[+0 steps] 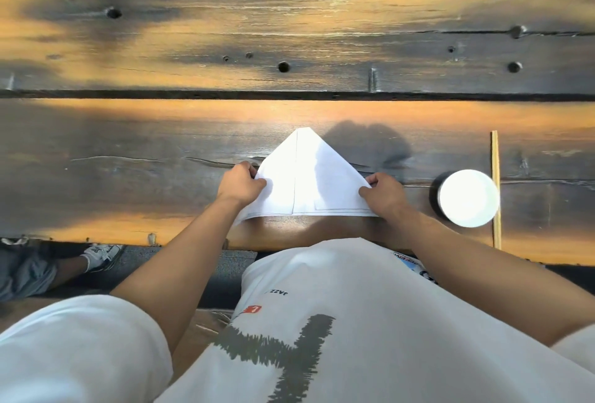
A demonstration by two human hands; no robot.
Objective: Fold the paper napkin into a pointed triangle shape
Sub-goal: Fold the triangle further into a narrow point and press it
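A white paper napkin [306, 177] lies on the dark wooden table [161, 161], folded into a shape with a point facing away from me and a straight edge near the table's front. A vertical crease runs down its middle. My left hand [240, 183] pinches the napkin's left edge between thumb and fingers. My right hand [383, 191] pinches the right corner the same way.
A round white cup or lid [468, 198] stands to the right of the napkin, with a thin wooden stick [495, 190] lying just beyond it. Another person's leg and white shoe [101, 256] show under the table's front edge at the left.
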